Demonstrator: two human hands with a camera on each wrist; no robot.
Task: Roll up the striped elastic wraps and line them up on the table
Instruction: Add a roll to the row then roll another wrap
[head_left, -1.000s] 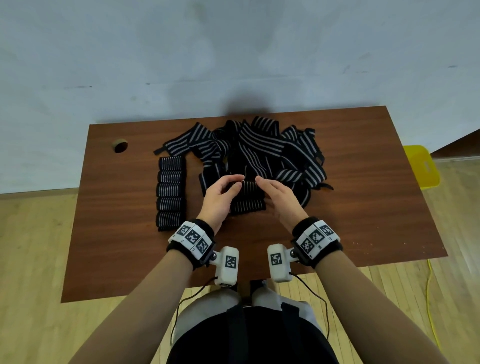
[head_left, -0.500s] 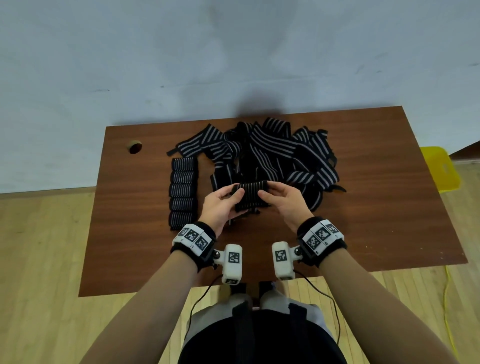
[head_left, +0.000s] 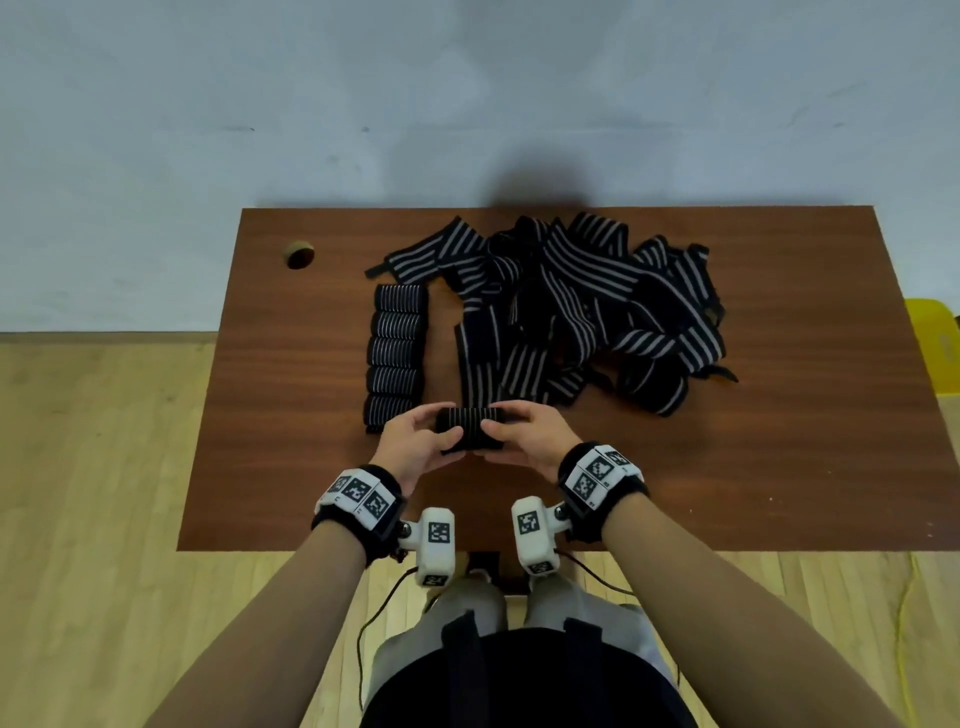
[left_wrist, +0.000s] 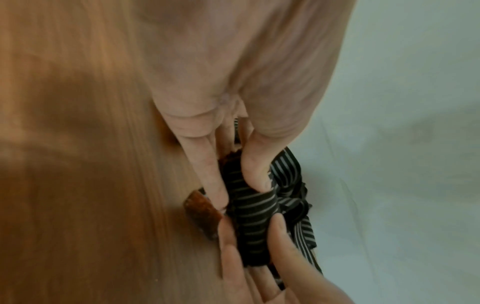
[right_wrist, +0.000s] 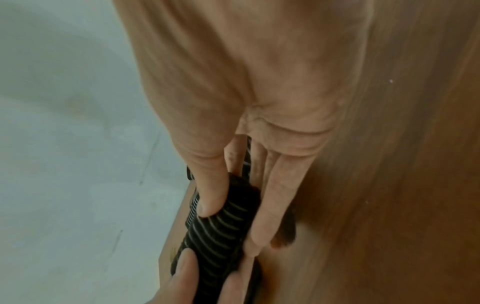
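Head: roll (head_left: 470, 427) nearer (both hands (head_left: 415, 447))

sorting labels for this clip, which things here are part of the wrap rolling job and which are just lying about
Part of the job:
- rolled wrap, held by left hand and right hand
- row of five finished rolls
- pile of unrolled wraps
- table

Just lying about:
- yellow object on the floor
- yellow cable

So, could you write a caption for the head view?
Both hands grip a rolled wrap beside five lined-up rolls.
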